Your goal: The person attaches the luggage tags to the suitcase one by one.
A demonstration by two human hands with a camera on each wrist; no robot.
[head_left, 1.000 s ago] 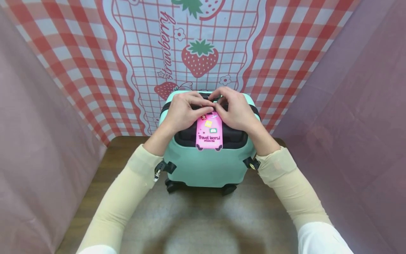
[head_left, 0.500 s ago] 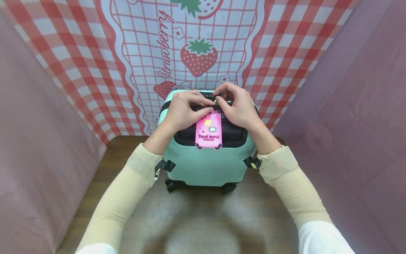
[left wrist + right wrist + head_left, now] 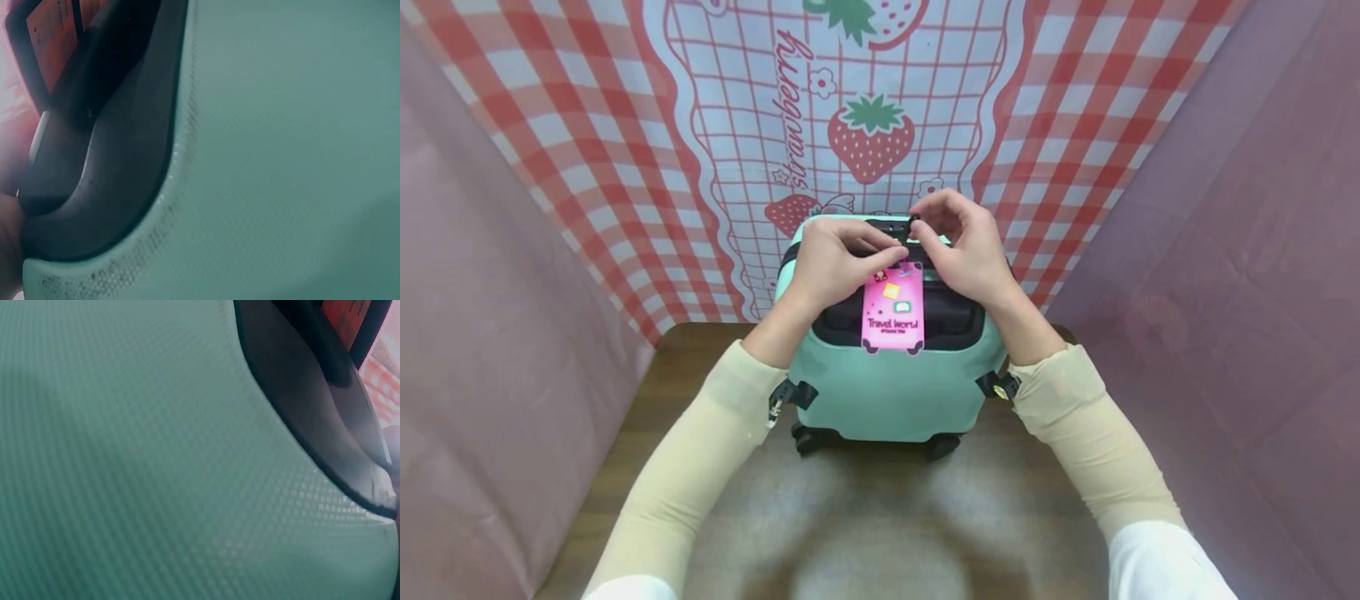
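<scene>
A pink luggage tag (image 3: 892, 308) printed "Travel World" hangs over the black handle recess of a mint-green suitcase (image 3: 887, 392) in the head view. My left hand (image 3: 835, 262) pinches the tag's top end between thumb and fingers. Just right of it, my right hand (image 3: 962, 242) is raised slightly higher, thumb and index finger pinching the tag's thin black strap (image 3: 913, 227). Part of the strap is hidden by the fingers. The left wrist view shows the suitcase shell (image 3: 281, 137) and the tag's orange-lit back (image 3: 53, 50); the right wrist view shows similar shell (image 3: 137, 450).
The suitcase stands on its black wheels (image 3: 808, 437) on a brown wooden table (image 3: 880, 517). Behind it hangs a red-and-white strawberry cloth (image 3: 872, 142). Pinkish drapes (image 3: 497, 333) enclose both sides. A black combination lock (image 3: 887, 227) sits on the suitcase's top edge.
My right hand has moved up and to the right, away from the left fingertips, drawing the strap's end with it. The left hand stays at the tag's top.
</scene>
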